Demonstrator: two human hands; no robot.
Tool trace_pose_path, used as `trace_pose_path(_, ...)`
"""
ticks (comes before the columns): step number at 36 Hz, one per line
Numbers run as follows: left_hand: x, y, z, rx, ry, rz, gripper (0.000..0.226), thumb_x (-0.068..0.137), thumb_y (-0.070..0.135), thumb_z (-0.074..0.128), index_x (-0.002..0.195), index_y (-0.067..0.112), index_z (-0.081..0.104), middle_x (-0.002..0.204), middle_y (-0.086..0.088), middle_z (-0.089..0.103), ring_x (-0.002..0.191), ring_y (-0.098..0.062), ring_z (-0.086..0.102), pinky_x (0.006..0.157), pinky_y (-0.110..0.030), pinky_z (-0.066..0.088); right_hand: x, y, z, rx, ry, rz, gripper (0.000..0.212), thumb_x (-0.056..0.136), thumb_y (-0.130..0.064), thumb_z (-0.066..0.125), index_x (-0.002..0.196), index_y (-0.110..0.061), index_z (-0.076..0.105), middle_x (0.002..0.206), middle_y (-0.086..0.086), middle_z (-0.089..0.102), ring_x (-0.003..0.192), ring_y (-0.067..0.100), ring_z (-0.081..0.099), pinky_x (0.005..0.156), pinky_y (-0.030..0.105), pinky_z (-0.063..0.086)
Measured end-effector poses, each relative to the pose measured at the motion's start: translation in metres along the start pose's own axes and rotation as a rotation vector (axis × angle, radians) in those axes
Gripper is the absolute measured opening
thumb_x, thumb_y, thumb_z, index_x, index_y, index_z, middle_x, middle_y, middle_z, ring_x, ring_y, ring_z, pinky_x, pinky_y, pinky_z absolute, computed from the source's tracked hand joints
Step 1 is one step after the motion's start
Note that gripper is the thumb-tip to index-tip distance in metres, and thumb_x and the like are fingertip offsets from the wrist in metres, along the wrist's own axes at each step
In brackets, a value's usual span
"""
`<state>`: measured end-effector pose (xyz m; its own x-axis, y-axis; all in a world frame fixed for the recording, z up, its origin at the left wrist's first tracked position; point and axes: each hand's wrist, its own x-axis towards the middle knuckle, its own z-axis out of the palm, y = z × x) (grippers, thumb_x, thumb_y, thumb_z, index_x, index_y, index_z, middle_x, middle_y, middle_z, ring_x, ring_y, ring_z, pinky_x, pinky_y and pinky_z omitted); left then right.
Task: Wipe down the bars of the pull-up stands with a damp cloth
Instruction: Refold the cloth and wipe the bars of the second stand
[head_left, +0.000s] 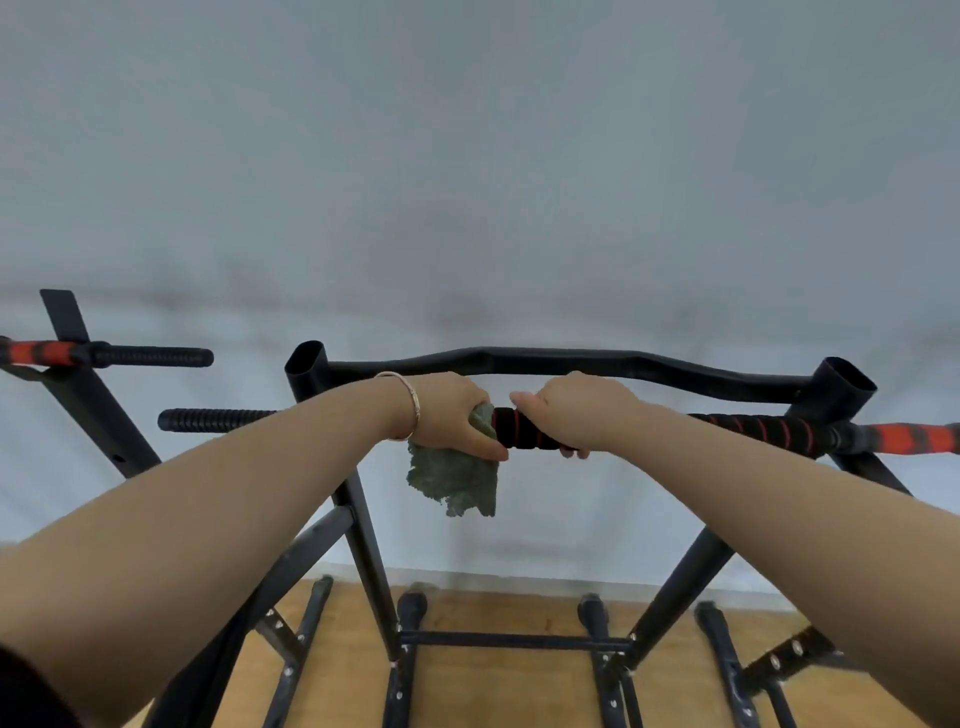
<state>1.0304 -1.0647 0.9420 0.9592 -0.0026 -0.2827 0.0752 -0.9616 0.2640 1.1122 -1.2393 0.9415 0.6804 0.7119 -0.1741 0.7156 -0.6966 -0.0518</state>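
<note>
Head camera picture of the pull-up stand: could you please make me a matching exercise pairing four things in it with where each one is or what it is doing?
Things:
1 cloth
2 right hand
3 bracelet
4 curved bar

Places or states:
A circles the wrist of the left hand
B hangs down from the left hand
C grips the padded bar
D runs behind both hands

Pairs: 1-B; 2-C; 3-A; 4-D

A plain pale grey wall (467, 156) fills the upper part; below it lies a brown wooden floor (498, 691).
</note>
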Motion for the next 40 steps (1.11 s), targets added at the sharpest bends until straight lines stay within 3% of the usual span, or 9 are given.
trace_pose_path(2, -0.003, 0.0, 0.006, 0.051, 0.056, 0.022, 0.04, 0.076, 0.068, 0.067, 0.078, 0.031, 0.052, 0.078, 0.009, 0.062, 0.071, -0.01, 0.06, 0.066, -0.028, 0.052, 0.002, 0.002, -0.014, 0.302, -0.282, 0.089, 0.074, 0.096, -0.07, 0.024, 0.086, -0.009, 0.065, 0.065, 0.004, 0.074, 0.061, 0.024, 0.072, 0.076, 0.037, 0.058)
trace_pose_path(5, -0.006, -0.002, 0.008, 0.081, 0.092, 0.037, 0.045, 0.077, 0.072, 0.062, 0.08, 0.028, 0.054, 0.076, 0.009, 0.062, 0.072, -0.011, 0.06, 0.069, -0.03, 0.053, 0.001, 0.006, -0.013, 0.403, -0.335, 0.101, 0.078, 0.095, -0.073, 0.024, 0.083, -0.006, 0.061, 0.053, 0.003, 0.064, 0.047, 0.025, 0.06, 0.064, 0.036, 0.057)
trace_pose_path(11, -0.003, -0.001, -0.002, 0.06, -0.047, 0.016, 0.059, 0.079, 0.075, 0.057, 0.085, 0.017, 0.059, 0.076, 0.005, 0.062, 0.069, -0.015, 0.057, 0.069, -0.032, 0.049, -0.007, 0.001, 0.003, 0.071, 0.033, -0.023, 0.062, 0.103, -0.056, 0.013, 0.068, -0.017, 0.047, 0.063, 0.004, 0.06, 0.059, 0.026, 0.062, 0.072, 0.038, 0.056)
trace_pose_path(14, -0.002, 0.003, -0.009, 0.016, -0.144, 0.001, 0.056, 0.084, 0.072, 0.055, 0.082, 0.016, 0.058, 0.075, 0.004, 0.059, 0.067, -0.014, 0.054, 0.069, -0.029, 0.046, -0.016, 0.006, 0.026, -0.288, 0.336, -0.202, 0.019, 0.1, -0.031, 0.049, 0.09, -0.015, 0.051, 0.065, 0.002, 0.053, 0.055, 0.028, 0.053, 0.05, 0.034, 0.046)
trace_pose_path(17, 0.001, 0.005, -0.012, -0.068, -0.246, -0.047, 0.05, 0.083, 0.072, 0.055, 0.08, 0.023, 0.062, 0.078, 0.007, 0.066, 0.07, -0.013, 0.061, 0.073, -0.027, 0.051, -0.021, 0.012, 0.048, -0.3, 0.482, -0.208, 0.032, 0.077, -0.016, 0.076, 0.096, -0.009, 0.052, 0.056, 0.0, 0.039, 0.038, 0.022, 0.038, 0.041, 0.025, 0.039)
trace_pose_path(20, 0.002, 0.003, -0.011, -0.128, -0.227, -0.049, 0.044, 0.081, 0.071, 0.06, 0.077, 0.028, 0.065, 0.078, 0.008, 0.07, 0.071, -0.012, 0.065, 0.074, -0.028, 0.054, -0.019, 0.005, 0.029, -0.276, 0.384, -0.212, 0.018, 0.095, -0.03, 0.055, 0.085, -0.018, 0.047, 0.063, 0.0, 0.045, 0.053, 0.025, 0.05, 0.051, 0.031, 0.045)
trace_pose_path(26, -0.008, 0.004, 0.0, -0.1, -0.078, -0.012, 0.039, 0.074, 0.063, 0.072, 0.086, 0.026, 0.063, 0.087, 0.004, 0.071, 0.082, -0.015, 0.07, 0.078, -0.033, 0.06, -0.004, 0.015, -0.017, 0.375, -0.386, 0.108, 0.088, 0.088, -0.083, 0.025, 0.094, -0.006, 0.068, 0.073, 0.009, 0.075, 0.064, 0.026, 0.073, 0.081, 0.041, 0.059)
trace_pose_path(35, -0.01, 0.007, 0.011, 0.176, 0.18, 0.017, 0.047, 0.075, 0.07, 0.066, 0.083, 0.025, 0.052, 0.075, 0.006, 0.06, 0.07, -0.012, 0.058, 0.068, -0.031, 0.053, -0.013, -0.001, -0.002, -0.02, 0.071, 0.029, 0.044, 0.102, -0.037, 0.03, 0.071, -0.015, 0.052, 0.068, 0.005, 0.069, 0.058, 0.023, 0.066, 0.07, 0.032, 0.056)
trace_pose_path(40, -0.005, 0.006, 0.005, 0.075, 0.104, 0.001, 0.042, 0.075, 0.065, 0.07, 0.08, 0.025, 0.056, 0.075, 0.006, 0.063, 0.071, -0.013, 0.063, 0.068, -0.031, 0.055, -0.007, -0.008, -0.008, 0.245, -0.071, 0.139, 0.037, 0.096, -0.029, 0.034, 0.078, -0.011, 0.06, 0.063, 0.004, 0.071, 0.055, 0.022, 0.068, 0.064, 0.029, 0.052)
